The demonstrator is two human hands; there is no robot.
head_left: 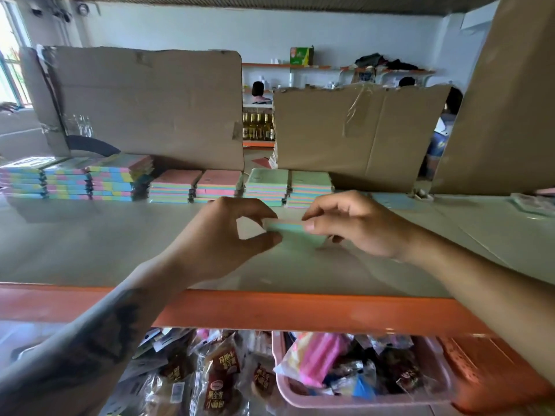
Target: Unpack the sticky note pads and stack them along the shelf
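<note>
A pastel green and blue sticky note pad (pixel 295 232) hangs a little above the grey shelf (pixel 120 244), held between both hands. My left hand (pixel 222 235) pinches its left end with thumb and fingers. My right hand (pixel 354 223) pinches its right end. Behind them, stacks of pastel pads (pixel 264 187) line the back of the shelf, with pink-topped stacks (pixel 195 187) beside them and striped multicolour stacks (pixel 75 180) further left.
Cardboard sheets (pixel 150 106) stand behind the stacks, with a tall one (pixel 504 100) at the right. The shelf's orange front rail (pixel 285 310) runs below my arms. Under it lie snack packets (pixel 219 382) and a pink basket (pixel 345 400) of wrapped goods. People stand far behind.
</note>
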